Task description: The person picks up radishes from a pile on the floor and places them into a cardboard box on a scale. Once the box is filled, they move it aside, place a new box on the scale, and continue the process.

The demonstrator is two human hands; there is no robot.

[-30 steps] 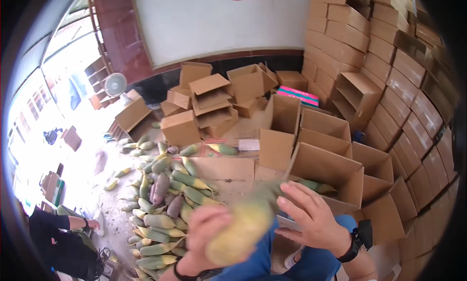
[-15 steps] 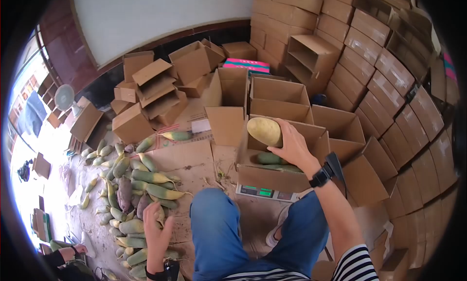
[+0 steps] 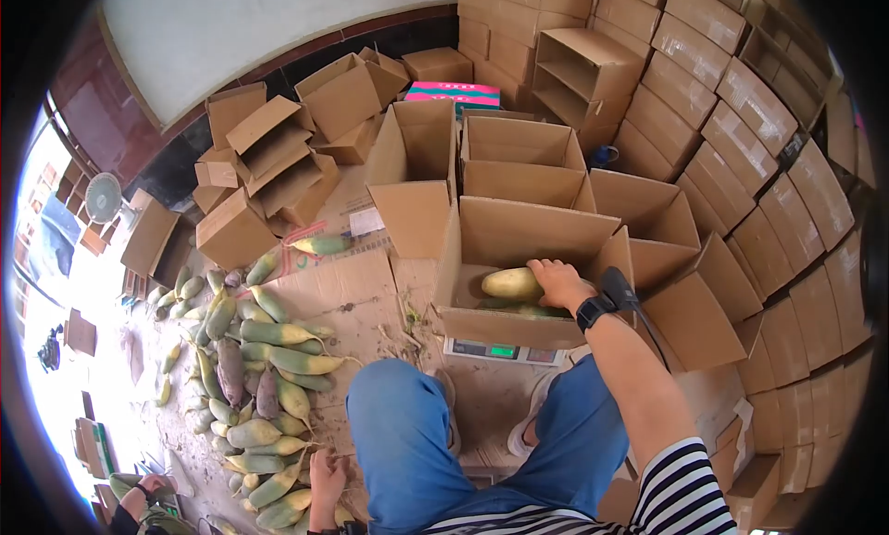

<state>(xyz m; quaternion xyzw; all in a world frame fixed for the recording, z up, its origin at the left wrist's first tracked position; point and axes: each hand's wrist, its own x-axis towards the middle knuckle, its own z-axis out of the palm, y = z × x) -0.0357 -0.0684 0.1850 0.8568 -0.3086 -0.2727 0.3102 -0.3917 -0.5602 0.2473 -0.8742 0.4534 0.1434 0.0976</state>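
My right hand (image 3: 561, 285) is closed around the end of a pale yellow-green radish (image 3: 509, 283), low inside an open cardboard box (image 3: 537, 227). Beneath that radish, darker green radishes lie partly hidden on the box's bottom. The box rests on a scale (image 3: 505, 352) with a lit green display. Beside my left knee, my left hand (image 3: 327, 479) is at the edge of a radish pile; its fingers are loosely bent and apart, with nothing seen in them. The closest radish (image 3: 276, 485) in the pile lies just left of that hand.
Green and purplish radishes (image 3: 231, 368) cover the floor on the left. More open boxes (image 3: 523, 146) stand behind and right of the scale. Stacked cartons (image 3: 718, 146) line the right side. A fan (image 3: 104, 199) and another person's hand (image 3: 156, 484) are at far left.
My right hand has lowered the pale radish from above the box down into it. My left hand has moved down, closer to my body, along the pile's edge. The view has shifted slightly.
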